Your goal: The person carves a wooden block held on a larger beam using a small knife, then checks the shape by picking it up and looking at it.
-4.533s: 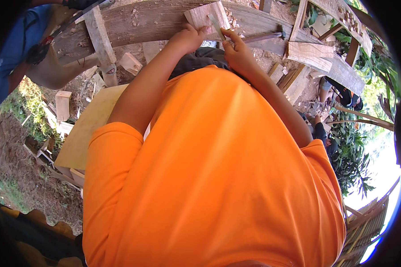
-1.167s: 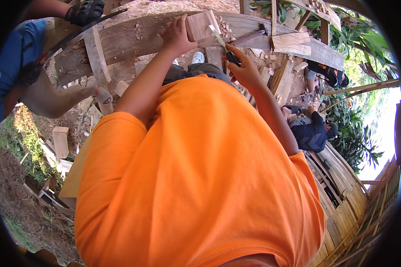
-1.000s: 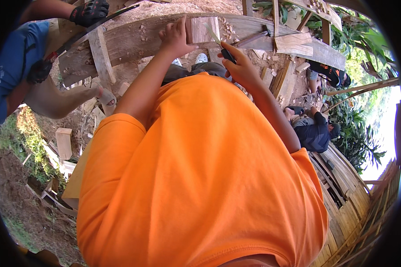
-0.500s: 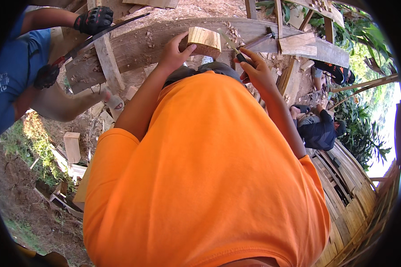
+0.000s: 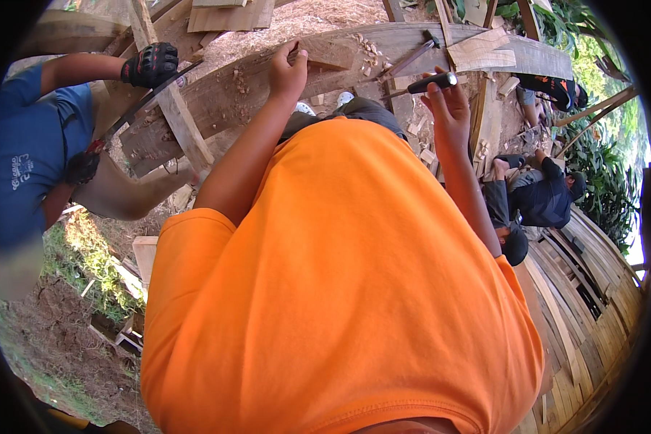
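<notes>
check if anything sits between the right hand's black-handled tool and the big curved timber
Nothing visible does. The right hand holds the black-handled tool just above the curved timber; only loose wood chips lie on it.

No packages, signs or screens; only a pale print point(image 5: 20, 172) on a co-worker's blue shirt point(image 5: 22, 155), far left of the left hand point(image 5: 288, 71).

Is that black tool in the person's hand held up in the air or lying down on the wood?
Up in the air. The right hand holds the black-handled tool above the wooden beam.
</notes>
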The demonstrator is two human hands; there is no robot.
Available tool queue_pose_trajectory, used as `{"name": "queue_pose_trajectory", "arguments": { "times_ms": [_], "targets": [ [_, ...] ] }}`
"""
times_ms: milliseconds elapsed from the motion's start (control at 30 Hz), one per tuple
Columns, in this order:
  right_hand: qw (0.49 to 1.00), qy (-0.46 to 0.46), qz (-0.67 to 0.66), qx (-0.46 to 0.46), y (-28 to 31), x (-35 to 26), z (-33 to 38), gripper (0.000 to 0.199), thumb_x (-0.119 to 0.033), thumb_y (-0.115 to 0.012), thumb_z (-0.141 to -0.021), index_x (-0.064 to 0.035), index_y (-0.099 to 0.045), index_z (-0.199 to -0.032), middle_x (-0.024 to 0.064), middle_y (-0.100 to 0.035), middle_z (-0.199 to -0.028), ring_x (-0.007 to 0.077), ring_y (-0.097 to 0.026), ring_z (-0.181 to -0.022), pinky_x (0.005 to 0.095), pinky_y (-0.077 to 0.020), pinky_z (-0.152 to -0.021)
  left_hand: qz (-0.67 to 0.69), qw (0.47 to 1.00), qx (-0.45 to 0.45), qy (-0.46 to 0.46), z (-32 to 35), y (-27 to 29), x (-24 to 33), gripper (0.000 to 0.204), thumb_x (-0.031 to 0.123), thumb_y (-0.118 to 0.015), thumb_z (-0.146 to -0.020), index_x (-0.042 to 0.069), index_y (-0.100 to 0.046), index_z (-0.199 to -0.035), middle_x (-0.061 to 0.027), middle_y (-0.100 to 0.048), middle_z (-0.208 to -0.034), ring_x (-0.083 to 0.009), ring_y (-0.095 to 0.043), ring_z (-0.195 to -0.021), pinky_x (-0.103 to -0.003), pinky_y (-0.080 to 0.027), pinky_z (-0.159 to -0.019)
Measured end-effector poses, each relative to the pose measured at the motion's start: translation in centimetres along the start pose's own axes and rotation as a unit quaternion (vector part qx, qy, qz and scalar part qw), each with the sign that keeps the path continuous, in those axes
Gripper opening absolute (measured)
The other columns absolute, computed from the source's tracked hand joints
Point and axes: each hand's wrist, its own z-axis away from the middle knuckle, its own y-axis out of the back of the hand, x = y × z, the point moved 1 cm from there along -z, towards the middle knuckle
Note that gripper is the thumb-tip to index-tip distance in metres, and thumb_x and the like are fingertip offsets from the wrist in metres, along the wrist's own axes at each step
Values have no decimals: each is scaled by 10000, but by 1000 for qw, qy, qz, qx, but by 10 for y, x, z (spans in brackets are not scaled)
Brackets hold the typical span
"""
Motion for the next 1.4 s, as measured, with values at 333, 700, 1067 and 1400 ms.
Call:
{"name": "queue_pose_trajectory", "arguments": {
  "times_ms": [333,700,1067,1400],
  "targets": [
    [956,0,-293,-5,5,8,-48,380,-386,-502,-1098,-31,-565,-1219,70,-586,-974,186,-567,-855,366,-488,-829,-232,952,72,-185,-28,-21,-33,407,313,-595,-1020,33,-622,-1315,-187,-611,-1230,-317,-621,-1067,-424,-492,-961],
    [905,-45,-423,-9,-107,52,-126,533,-503,-465,-1029,-121,-463,-658,41,-439,-562,165,-435,-538,320,-336,-548,-242,938,237,-73,-23,-55,-42,480,470,-533,-1075,-7,-587,-1084,-168,-570,-1033,-292,-574,-923,-432,-480,-856],
    [955,14,-270,-124,-107,54,-161,649,-536,-386,-1024,-52,-540,-621,47,-488,-518,146,-435,-482,306,-329,-495,-168,951,258,39,-13,-79,-10,492,450,-457,-1117,-33,-544,-1151,-129,-617,-1035,-205,-580,-940,-360,-488,-868],
    [949,9,-271,-163,-108,33,-157,577,-474,-436,-1007,-45,-510,-629,33,-481,-546,132,-443,-526,317,-355,-528,-211,946,247,7,-15,-79,-10,474,451,-440,-1120,-15,-524,-1107,-115,-588,-985,-200,-555,-912,-369,-473,-838]
  ]
}}
